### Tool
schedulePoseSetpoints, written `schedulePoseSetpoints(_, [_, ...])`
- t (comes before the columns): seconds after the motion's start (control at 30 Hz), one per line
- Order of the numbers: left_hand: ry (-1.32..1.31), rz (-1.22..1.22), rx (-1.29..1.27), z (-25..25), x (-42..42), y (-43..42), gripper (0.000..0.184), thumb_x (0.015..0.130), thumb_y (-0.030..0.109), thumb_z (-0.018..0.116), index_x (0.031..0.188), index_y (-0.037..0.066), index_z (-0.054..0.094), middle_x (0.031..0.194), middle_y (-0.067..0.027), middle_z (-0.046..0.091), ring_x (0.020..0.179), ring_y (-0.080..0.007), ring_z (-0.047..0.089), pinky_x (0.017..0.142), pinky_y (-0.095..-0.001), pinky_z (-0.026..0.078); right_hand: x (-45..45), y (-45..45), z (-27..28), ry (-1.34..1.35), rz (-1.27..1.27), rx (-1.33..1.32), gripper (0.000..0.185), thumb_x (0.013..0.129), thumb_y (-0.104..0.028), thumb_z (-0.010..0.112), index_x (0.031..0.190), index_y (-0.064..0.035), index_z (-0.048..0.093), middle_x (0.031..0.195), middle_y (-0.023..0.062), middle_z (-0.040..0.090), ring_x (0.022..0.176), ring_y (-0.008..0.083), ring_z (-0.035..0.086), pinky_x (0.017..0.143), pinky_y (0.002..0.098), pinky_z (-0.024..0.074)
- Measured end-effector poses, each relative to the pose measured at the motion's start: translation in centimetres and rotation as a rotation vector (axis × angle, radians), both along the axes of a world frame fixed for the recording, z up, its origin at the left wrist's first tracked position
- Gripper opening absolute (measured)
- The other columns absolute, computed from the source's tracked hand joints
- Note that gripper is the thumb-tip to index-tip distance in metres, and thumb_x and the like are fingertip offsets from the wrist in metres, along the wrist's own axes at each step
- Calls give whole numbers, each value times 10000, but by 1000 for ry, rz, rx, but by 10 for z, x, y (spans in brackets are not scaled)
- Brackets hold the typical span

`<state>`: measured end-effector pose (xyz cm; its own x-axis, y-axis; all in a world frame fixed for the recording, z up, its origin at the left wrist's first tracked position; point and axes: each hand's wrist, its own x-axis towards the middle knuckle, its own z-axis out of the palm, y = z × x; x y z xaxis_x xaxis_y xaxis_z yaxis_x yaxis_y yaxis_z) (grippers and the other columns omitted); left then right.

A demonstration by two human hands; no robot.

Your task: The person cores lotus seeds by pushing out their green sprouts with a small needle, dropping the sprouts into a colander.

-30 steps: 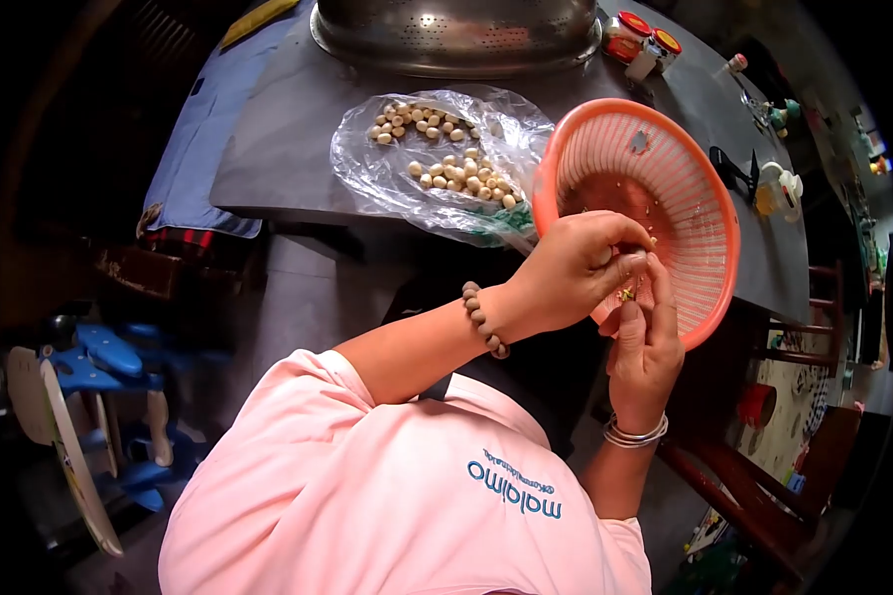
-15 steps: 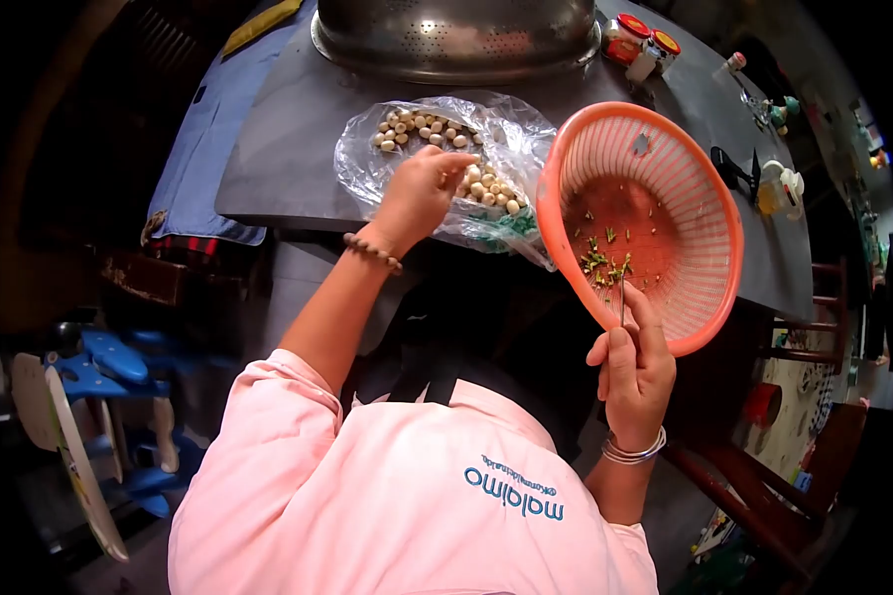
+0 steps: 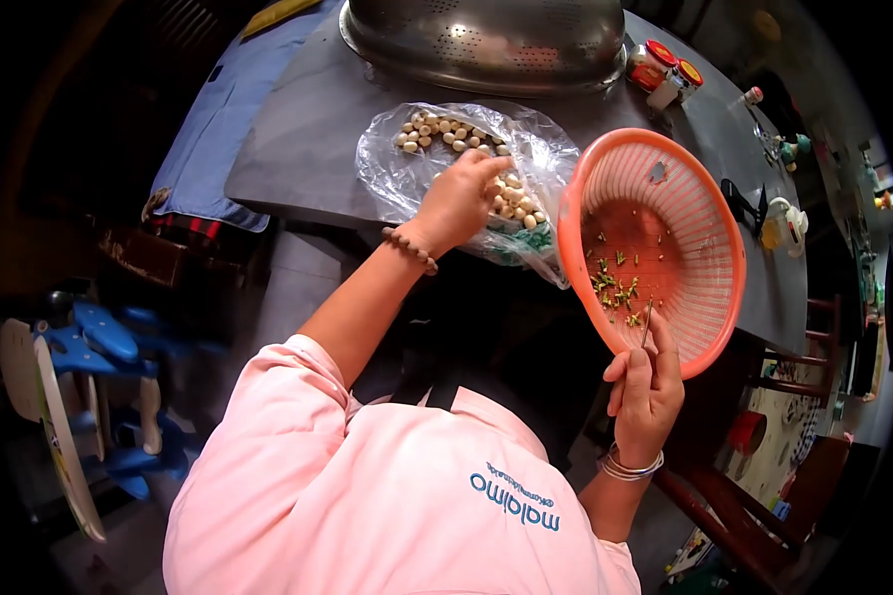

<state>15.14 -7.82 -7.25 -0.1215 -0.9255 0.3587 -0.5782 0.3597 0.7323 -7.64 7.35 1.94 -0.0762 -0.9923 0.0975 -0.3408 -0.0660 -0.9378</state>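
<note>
My left hand [image 3: 458,202], with a brown bead bracelet on its wrist, is over the pale round seeds [image 3: 513,201] in a clear plastic bag [image 3: 387,178]. Its fingers are bent together, and whatever lies between the fingertips is too small to make out. A thin metal pick [image 3: 647,325] points upward from my right hand [image 3: 649,387], pinched between thumb and fingers. That hand is at the near rim of an orange plastic basket [image 3: 726,297]. Small green bits [image 3: 615,292] lie inside the basket, just beyond the pick.
A large perforated metal colander [image 3: 486,45] stands at the back of the grey table [image 3: 303,149]. Red-lidded jars [image 3: 650,65] are to its right. Black scissors [image 3: 744,203] and a white-handled container [image 3: 786,226] lie right of the basket. Blue cloth [image 3: 218,129] hangs at the left.
My left hand has moved from beside my right hand at the basket to the seeds in the bag. The basket's green bits, earlier mostly behind my hands, now show.
</note>
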Motion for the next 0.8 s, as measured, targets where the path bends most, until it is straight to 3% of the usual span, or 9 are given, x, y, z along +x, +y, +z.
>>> schedulePoseSetpoints(0.07, [81, -2, -22, 3, 4, -2, 202, 811, 55, 541, 1008, 25, 573, 928, -91, 577, 699, -214, 581, 620, -277, 472, 0, -1, 0, -14, -10, -5, 365, 886, -93, 426, 1234, 14, 421, 602, 9, 536, 386, -1, 342, 357, 142, 266])
schedulePoseSetpoints(0.13, [735, -45, 379, 14, 10, -1, 187, 834, 90, 548, 1002, 12, 578, 853, -48, 571, 592, -86, 513, 499, -200, 414, 0, -1, 0, -23, -18, -7, 365, 886, -93, 426, 1234, 15, 420, 604, 9, 535, 390, -1, 343, 361, 141, 268])
schedulePoseSetpoints(0.17, [917, -44, 419, 21, 11, 4, 184, 848, 119, 546, 992, 6, 566, 806, -18, 555, 539, -18, 436, 430, -142, 327, 0, -1, 0, -31, -23, -10, 365, 886, -94, 425, 1234, 16, 419, 606, 9, 534, 393, -2, 344, 364, 140, 269])
schedulePoseSetpoints(0.27, [1580, -164, 629, 14, 17, 7, 200, 854, 182, 554, 940, 13, 491, 820, -48, 511, 606, -68, 455, 417, -134, 314, 0, -1, -2, -57, -2, -22, 364, 888, -98, 425, 1234, 15, 421, 613, 10, 533, 402, -2, 348, 371, 139, 274])
schedulePoseSetpoints(0.3, [1580, -168, 637, 17, 12, 10, 200, 854, 182, 554, 940, 13, 491, 820, -48, 511, 606, -68, 455, 417, -134, 314, 1, -1, -3, -55, -9, -19, 364, 888, -98, 425, 1234, 15, 421, 613, 10, 533, 402, -2, 348, 371, 139, 274])
schedulePoseSetpoints(0.37, [1909, -103, 852, 33, -3, 26, 236, 857, 206, 555, 927, 0, 463, 847, -95, 478, 678, -119, 469, 420, -146, 339, 1, -1, -4, -78, 8, -40, 361, 893, -112, 435, 1232, 10, 424, 618, 8, 533, 407, 0, 351, 371, 142, 275])
schedulePoseSetpoints(0.47, [2015, -183, 929, 49, -26, 45, 255, 880, 216, 507, 952, -25, 460, 903, -149, 482, 803, -196, 484, 569, -216, 428, 3, -1, -3, -106, -8, -39, 363, 898, -139, 454, 1231, 4, 428, 618, 6, 533, 410, 1, 351, 372, 143, 277])
schedulePoseSetpoints(0.73, [2011, -317, 955, 69, -77, 56, 227, 854, 68, 384, 1022, -71, 450, 988, -165, 502, 949, -251, 507, 815, -315, 435, -1, 0, -8, -52, -33, -136, 415, 894, -122, 444, 1280, -1, 351, 686, 4, 527, 483, -2, 378, 420, 111, 298])
schedulePoseSetpoints(0.8, [1993, -299, 887, 77, -90, 58, 200, 835, 16, 385, 982, -96, 463, 1069, -220, 457, 1054, -316, 459, 922, -370, 413, -4, 3, -2, -67, -73, -88, 403, 860, -66, 463, 1251, 8, 396, 667, 1, 532, 574, 29, 453, 502, 166, 376])
